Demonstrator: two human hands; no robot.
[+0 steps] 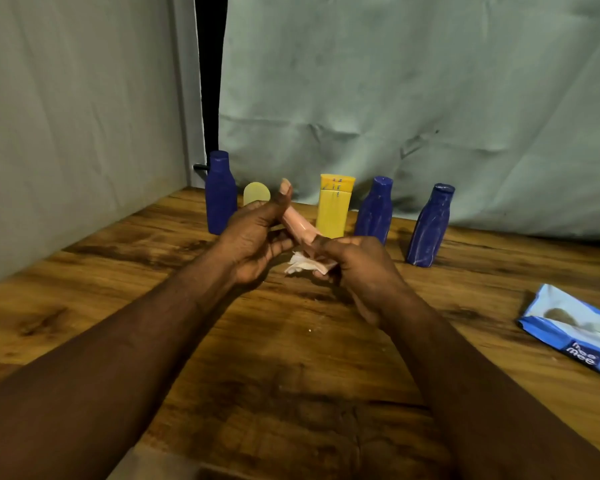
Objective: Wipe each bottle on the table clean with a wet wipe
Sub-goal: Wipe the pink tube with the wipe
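Our right hand clamps the wet wipe round the near end of the pink bottle, which slants up-left into our gripping left hand.

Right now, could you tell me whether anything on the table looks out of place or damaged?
Nothing is spilled or toppled. The yellow bottle has blue marks near its top, and the middle blue bottle and the rightmost blue bottle show whitish streaks.
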